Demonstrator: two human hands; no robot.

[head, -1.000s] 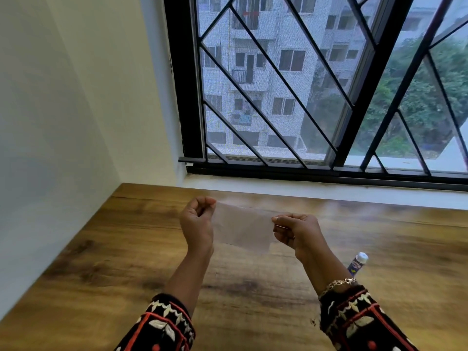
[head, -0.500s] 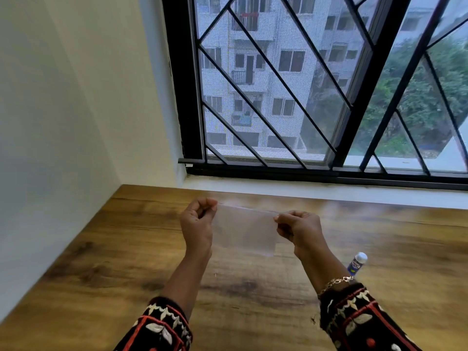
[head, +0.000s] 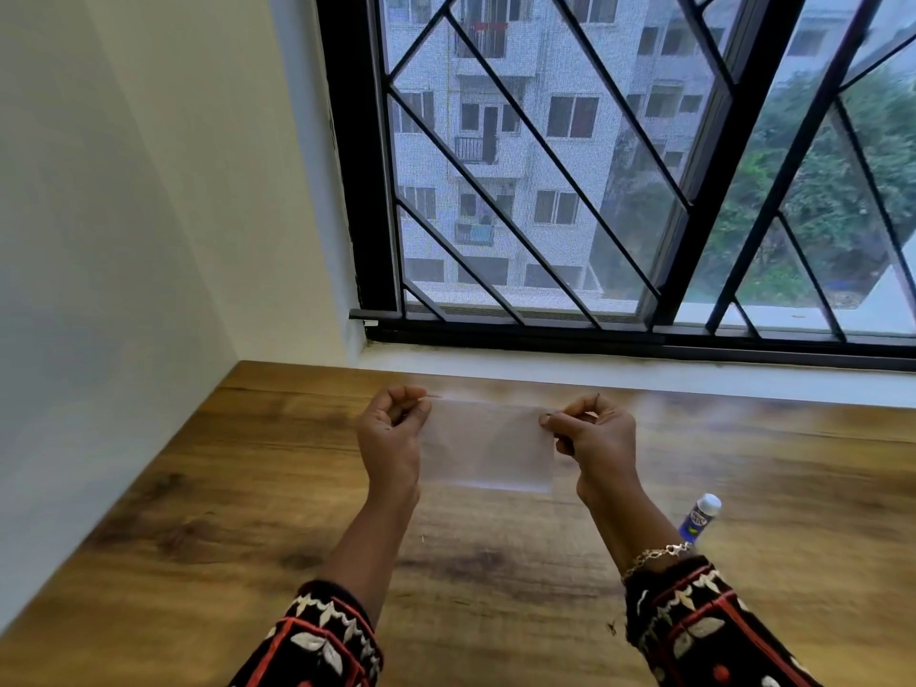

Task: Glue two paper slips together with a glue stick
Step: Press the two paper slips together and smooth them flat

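Note:
A pale, thin paper slip [head: 488, 446] hangs upright in the air above the wooden table [head: 238, 528], stretched between both hands. My left hand [head: 391, 438] pinches its upper left corner. My right hand [head: 592, 436] pinches its upper right edge. Whether this is one slip or two pressed together I cannot tell. The glue stick [head: 700, 519], blue and white with its white cap on, lies on the table just right of my right wrist, partly hidden behind it.
A white wall [head: 124, 240] closes off the table's left side. A window with black diagonal bars [head: 545, 190] runs along the far edge above a white sill [head: 595, 371]. Patterned sleeves cover both forearms.
The paper has levelled out between the hands. My right hand shifted its pinch up toward the top right edge. The glue stick has not moved.

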